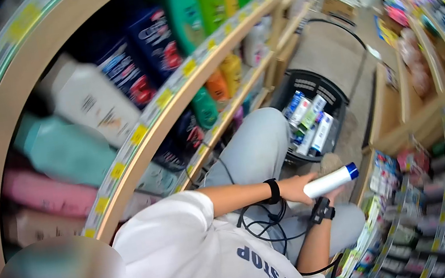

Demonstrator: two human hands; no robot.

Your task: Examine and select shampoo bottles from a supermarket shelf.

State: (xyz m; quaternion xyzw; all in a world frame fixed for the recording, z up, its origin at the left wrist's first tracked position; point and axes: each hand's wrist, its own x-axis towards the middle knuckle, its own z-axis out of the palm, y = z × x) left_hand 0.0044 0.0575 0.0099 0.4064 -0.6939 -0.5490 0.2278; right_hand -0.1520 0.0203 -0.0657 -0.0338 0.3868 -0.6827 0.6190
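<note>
A white tube-like container with a blue end (331,181) lies across both of my hands, in front of my knees. My left hand (296,190), with a black band at the wrist, is closed around its plain white end. Under the middle of the container is my right hand (335,195), with a black device strapped at the wrist; its fingers are largely hidden, but it touches the container from below. Just beyond, a black basket (315,79) on the floor holds several boxed items (307,119), white, blue and green.
Shelves of bottles (93,102) rise close on my left, edged with a price-tag rail (150,113). Hanging packs (428,205) and wooden shelving (389,99) stand on the right. Black cables (268,219) loop over my lap. The basket's handle (354,28) extends over the aisle floor.
</note>
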